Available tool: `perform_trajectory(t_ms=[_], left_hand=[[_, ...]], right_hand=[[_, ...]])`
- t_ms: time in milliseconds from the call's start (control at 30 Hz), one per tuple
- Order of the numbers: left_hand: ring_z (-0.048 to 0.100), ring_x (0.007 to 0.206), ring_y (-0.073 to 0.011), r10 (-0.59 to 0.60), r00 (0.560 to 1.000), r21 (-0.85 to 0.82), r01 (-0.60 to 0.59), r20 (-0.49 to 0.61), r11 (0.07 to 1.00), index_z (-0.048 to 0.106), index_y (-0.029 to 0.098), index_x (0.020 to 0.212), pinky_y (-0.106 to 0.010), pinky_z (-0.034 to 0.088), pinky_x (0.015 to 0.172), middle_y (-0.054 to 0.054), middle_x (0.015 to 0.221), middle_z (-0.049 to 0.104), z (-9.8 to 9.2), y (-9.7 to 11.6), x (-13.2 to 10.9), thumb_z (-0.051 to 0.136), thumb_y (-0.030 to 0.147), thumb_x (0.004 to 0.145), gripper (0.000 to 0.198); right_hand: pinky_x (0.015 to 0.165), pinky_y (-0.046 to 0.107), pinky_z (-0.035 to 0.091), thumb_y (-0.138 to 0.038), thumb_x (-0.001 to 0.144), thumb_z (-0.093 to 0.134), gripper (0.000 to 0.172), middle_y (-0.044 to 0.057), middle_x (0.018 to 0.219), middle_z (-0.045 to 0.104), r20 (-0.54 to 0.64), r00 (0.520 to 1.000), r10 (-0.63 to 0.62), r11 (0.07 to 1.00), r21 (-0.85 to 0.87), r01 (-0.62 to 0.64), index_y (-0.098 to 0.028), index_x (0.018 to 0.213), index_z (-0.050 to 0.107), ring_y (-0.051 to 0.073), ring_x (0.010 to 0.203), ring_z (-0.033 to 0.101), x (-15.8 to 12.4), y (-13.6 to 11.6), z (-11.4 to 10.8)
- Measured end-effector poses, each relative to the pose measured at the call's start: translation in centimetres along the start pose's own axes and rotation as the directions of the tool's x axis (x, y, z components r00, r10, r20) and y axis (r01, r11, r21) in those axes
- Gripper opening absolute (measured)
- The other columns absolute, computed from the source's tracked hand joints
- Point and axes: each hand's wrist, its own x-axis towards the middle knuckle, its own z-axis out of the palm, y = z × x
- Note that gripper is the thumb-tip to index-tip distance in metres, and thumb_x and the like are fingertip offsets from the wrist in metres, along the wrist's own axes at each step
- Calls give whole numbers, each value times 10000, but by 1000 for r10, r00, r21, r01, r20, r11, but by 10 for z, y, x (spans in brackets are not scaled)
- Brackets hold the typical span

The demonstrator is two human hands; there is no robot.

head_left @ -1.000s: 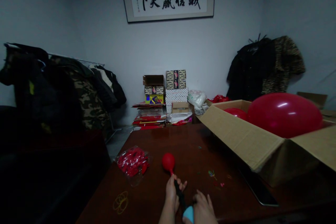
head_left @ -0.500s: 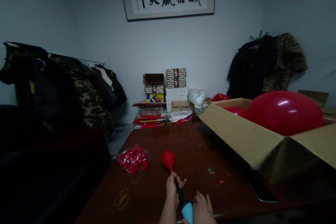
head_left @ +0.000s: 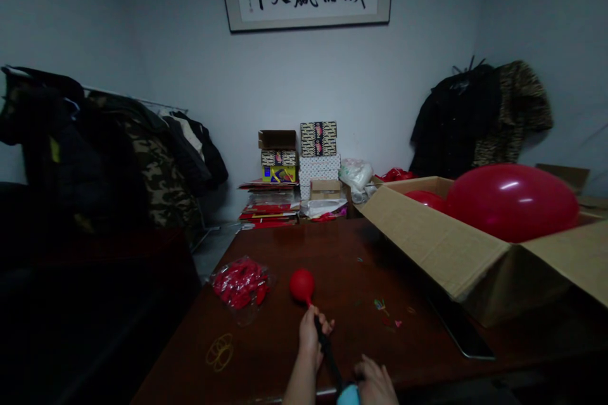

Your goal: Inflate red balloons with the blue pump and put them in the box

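My left hand (head_left: 310, 336) is closed around the neck of a small, partly inflated red balloon (head_left: 302, 285) where it meets the black nozzle of a hand pump (head_left: 327, 354). My right hand (head_left: 375, 383) grips the pump's light blue body (head_left: 349, 395) at the bottom edge of the view. A clear bag of flat red balloons (head_left: 240, 283) lies on the dark wooden table (head_left: 332, 253) to the left of the balloon.
An open cardboard box (head_left: 456, 253) at the right holds large inflated red balloons (head_left: 513, 201). Yellow rubber bands (head_left: 218, 352) lie at the near left. A flat dark tablet (head_left: 460, 329) sits beside the box. Stacked boxes and coats line the walls.
My right hand and the blue pump body have slid back toward me, drawing the pump out. The balloon stays small on the nozzle, shifted slightly left.
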Motion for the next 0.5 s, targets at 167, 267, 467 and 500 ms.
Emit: perform_trajectory(t_ms=[167,267,467,500], left_hand=[[358,324,-56,21,998,24,-22,52,999,400,204,640,-327,471,624,90,424,444,0,1,-1,633,463,698,353],[373,328,-64,33,998,32,-35,52,999,401,206,635,-331,471,626,87,416,452,1,1,0,647,473,674,365],[352,314,-57,84,995,67,-88,60,994,401,206,630,-331,466,625,93,400,440,1,-3,-1,645,498,664,382],[348,313,-55,88,994,67,-92,60,993,401,205,631,-327,464,624,93,402,441,0,-3,-1,644,495,668,380]], right_hand=[[1073,492,138,-430,689,477,507,131,1258,514,-110,993,-45,999,17,47,-141,1082,616,307,1281,311,28,-39,-26],[1075,482,133,-438,711,464,481,111,1237,529,-156,987,-37,999,18,40,-179,1088,616,295,1278,315,37,-45,-28],[1071,513,148,-429,705,508,409,125,1216,554,-40,998,-53,997,-65,51,-152,958,672,329,1278,318,15,-18,-6],[1069,506,172,-394,734,485,357,110,1202,570,-36,998,-53,997,-64,50,-169,930,679,317,1271,336,9,-11,-2]])
